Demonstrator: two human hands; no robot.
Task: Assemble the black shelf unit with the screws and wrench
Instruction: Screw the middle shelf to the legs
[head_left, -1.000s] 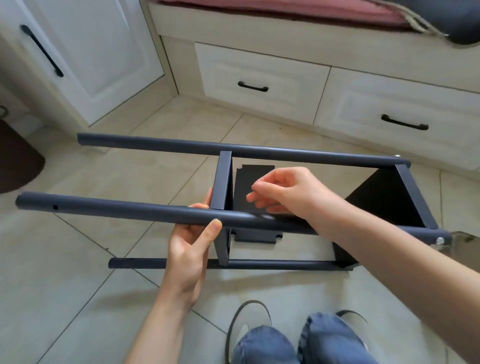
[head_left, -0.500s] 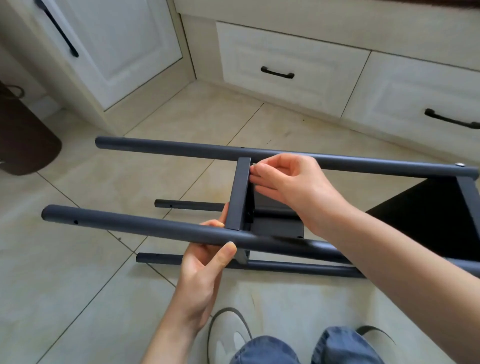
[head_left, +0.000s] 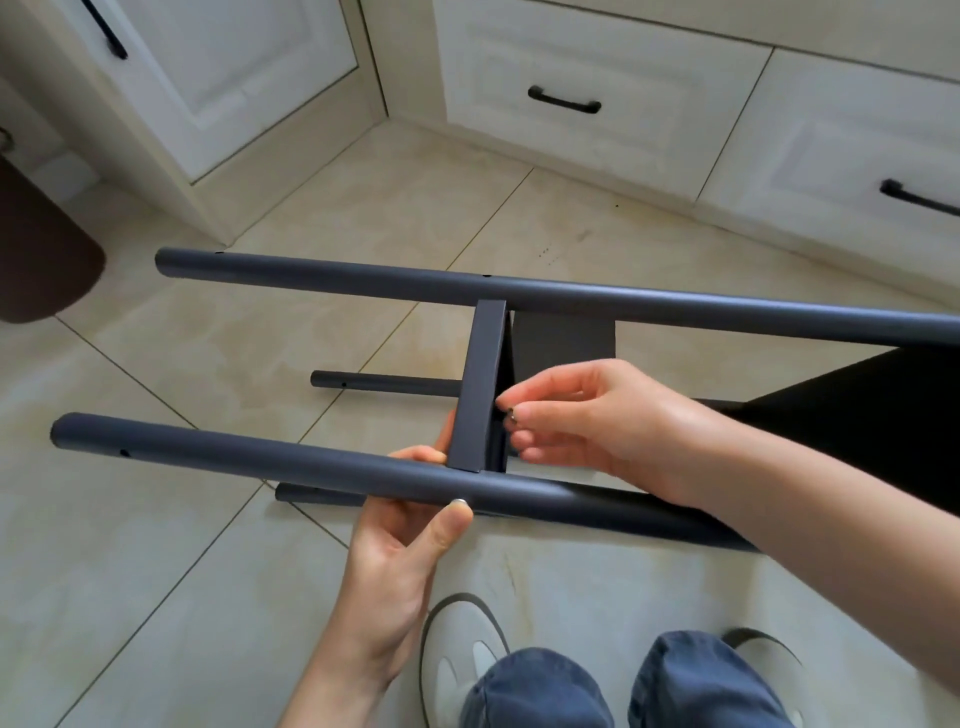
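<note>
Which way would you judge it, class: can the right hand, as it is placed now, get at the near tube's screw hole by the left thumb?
Probably yes: the right hand pinches a small screw just behind the near tube, with open space over it; the left hand grips beside that spot.

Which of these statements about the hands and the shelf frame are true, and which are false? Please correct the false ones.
1. The left hand grips the near pole. True.
2. The right hand holds a wrench. False: it pinches a small screw.
3. The frame lies on a wooden table. False: it is over a tiled floor.
4. A crosspiece spans between the near pole and the far pole. True.
</note>
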